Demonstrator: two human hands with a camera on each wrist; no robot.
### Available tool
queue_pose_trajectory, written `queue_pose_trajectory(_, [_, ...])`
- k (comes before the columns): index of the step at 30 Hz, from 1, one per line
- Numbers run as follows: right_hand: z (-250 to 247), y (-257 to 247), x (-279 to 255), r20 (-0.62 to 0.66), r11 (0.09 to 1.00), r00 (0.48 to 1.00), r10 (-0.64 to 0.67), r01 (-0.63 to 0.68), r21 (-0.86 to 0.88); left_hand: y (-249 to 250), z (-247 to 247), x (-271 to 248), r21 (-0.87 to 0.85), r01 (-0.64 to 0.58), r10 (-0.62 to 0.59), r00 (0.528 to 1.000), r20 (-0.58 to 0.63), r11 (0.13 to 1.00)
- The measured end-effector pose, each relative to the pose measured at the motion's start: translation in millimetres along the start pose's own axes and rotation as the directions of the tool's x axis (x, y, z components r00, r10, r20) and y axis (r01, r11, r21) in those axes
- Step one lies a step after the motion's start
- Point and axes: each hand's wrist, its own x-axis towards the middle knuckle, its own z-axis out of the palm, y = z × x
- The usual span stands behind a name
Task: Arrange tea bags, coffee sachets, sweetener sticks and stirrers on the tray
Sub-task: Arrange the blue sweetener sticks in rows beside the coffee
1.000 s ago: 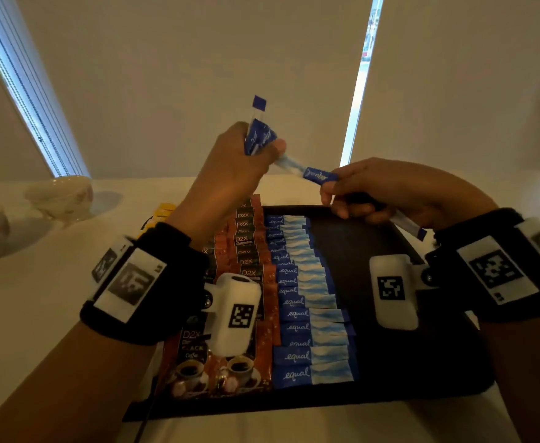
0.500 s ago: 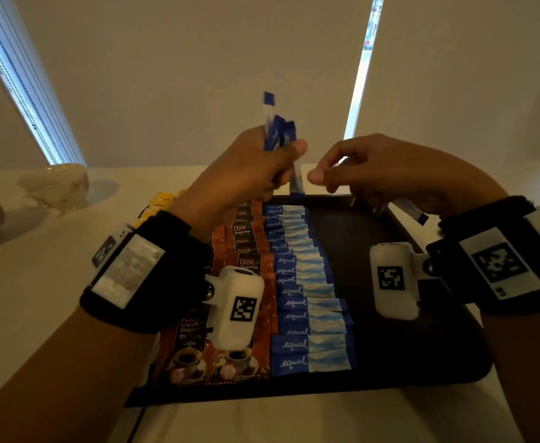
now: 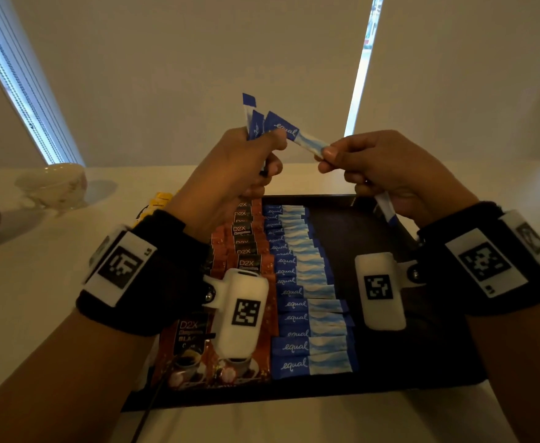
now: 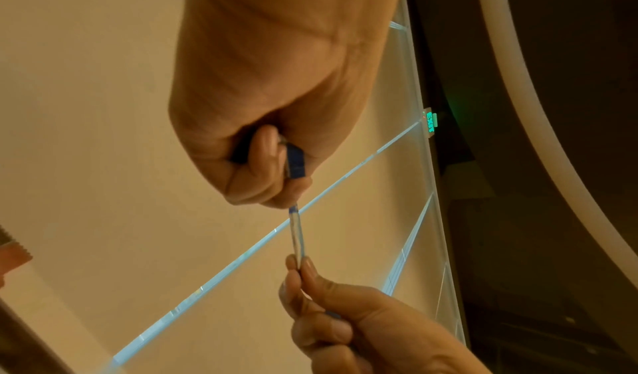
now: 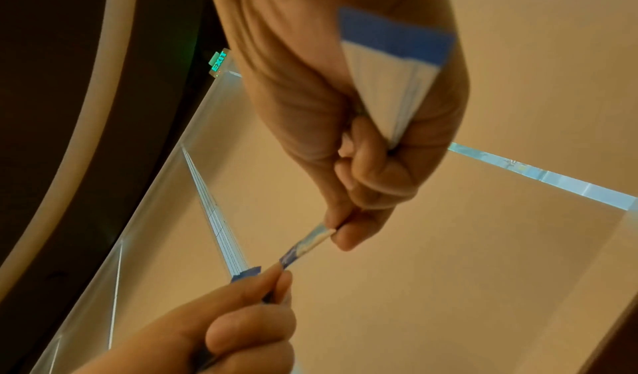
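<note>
My left hand (image 3: 272, 142) is raised above the far end of the black tray (image 3: 399, 353) and grips a small bunch of blue sweetener sticks (image 3: 256, 126). One "equal" stick (image 3: 294, 135) slants out of the bunch to the right. My right hand (image 3: 326, 155) pinches its pale end between thumb and forefinger. The right wrist view shows the same stick (image 5: 307, 243) between both hands, and another stick (image 5: 393, 74) tucked in my right palm. On the tray lie a row of sweetener sticks (image 3: 307, 282) and a row of brown coffee sachets (image 3: 246, 247).
Yellow tea bags (image 3: 160, 199) lie on the white table just left of the tray's far corner. Pale cups (image 3: 54, 183) stand at the far left. The tray's right half is bare black surface. Window blinds rise behind the table.
My right hand drew one stick out of the bunch, tucked it under its palm, came back to my left hand and now pinches another stick. Both hands have risen slightly.
</note>
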Motion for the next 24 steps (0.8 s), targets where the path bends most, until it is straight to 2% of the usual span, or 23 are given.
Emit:
queue_pose_trajectory(3, [-7.4,2.8,3.5,-0.050,0.998,0.998,0.027,-0.029,-0.050,0.4,-2.6,1.8,0.039,-0.015,0.017,0.998,-0.064,0.999])
queue_pose_trajectory(7, [-26.9,13.5,10.3,-0.121,0.972,0.984,0.130,-0.151,-0.178,1.6,-1.8,4.5,0.131,-0.078,0.089,0.993,-0.083,0.988])
queue_pose_trajectory(10, [-28.7,23.3,19.4,-0.028,0.891,0.958,0.285,-0.275,-0.362,3.0,-1.9,5.7,0.161,-0.119,0.137,0.985,-0.107,0.980])
queue_pose_trajectory(13, [-18.2,27.4,33.9,0.097,0.799,0.894,0.436,-0.335,-0.500,4.4,-3.2,5.6,0.178,-0.129,0.152,0.981,-0.123,0.975])
queue_pose_trajectory(19, [8.2,30.3,71.8,0.156,0.704,0.811,0.563,-0.372,-0.605,11.4,-12.3,2.5,0.206,-0.154,0.181,0.976,-0.121,0.966])
queue_pose_trajectory(24, [23.5,34.2,86.3,0.135,0.657,0.789,0.600,-0.389,-0.646,20.2,-19.2,0.0,0.166,-0.155,0.171,0.982,-0.081,0.974])
